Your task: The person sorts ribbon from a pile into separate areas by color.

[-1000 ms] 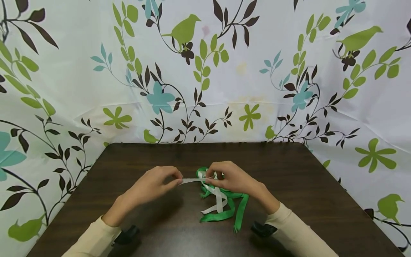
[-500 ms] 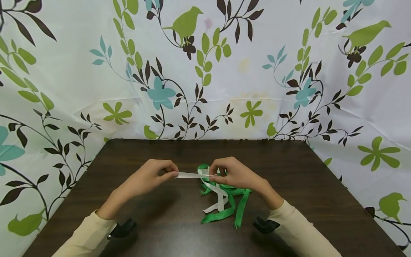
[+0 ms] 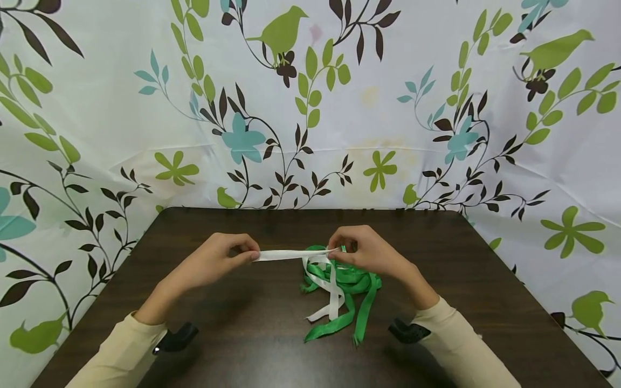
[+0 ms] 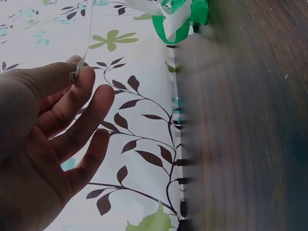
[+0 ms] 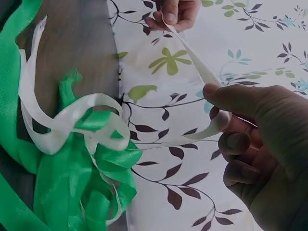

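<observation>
A white ribbon stretches nearly level between both hands, above the table. My left hand pinches its end between thumb and index finger; in the left wrist view the other fingers of that hand are spread loosely. My right hand pinches the same ribbon farther along, and in the right wrist view the white ribbon runs over the index finger and trails down to the pile. Just below the right hand lie tangled green ribbons, with loops of white ribbon among them.
The dark wooden table spreads around the ribbons. Behind it hangs a white cloth printed with leaves, birds and flowers. A black strap device sits at the left wrist, another black device at the right.
Both hands have risen and moved apart, the left going left and the right going right. The span of white ribbon between them has grown longer. The head view has tilted slightly down.
</observation>
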`<state>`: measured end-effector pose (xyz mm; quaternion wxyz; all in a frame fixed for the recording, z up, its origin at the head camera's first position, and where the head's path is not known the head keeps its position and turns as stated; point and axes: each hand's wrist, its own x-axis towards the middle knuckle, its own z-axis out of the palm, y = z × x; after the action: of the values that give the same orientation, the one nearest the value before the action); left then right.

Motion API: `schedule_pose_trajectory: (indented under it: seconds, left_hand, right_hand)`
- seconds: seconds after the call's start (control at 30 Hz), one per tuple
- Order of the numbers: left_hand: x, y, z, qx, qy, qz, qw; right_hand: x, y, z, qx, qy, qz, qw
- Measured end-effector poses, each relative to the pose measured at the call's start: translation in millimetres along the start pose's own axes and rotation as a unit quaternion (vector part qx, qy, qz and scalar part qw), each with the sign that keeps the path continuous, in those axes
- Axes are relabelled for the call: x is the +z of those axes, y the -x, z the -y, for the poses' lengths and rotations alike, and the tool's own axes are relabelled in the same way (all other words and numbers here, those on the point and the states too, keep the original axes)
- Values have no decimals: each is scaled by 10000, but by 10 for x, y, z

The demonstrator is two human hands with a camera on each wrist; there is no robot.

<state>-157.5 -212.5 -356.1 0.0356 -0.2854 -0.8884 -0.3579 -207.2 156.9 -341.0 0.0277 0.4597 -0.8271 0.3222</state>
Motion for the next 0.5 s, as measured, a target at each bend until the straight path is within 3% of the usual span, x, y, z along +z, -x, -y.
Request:
schedule_pose_trajectory:
  seconds: [0.27,0.5]
  left_hand:
    - [-57,10,38,-218,-50,-108,9997]
    - [-134,23,36,-200,-231,-223,9993]
  right_hand:
    - [-94,34,-66,-160,156,-384,9990]
    - [-146,50,-108,-226,651,-654,9955]
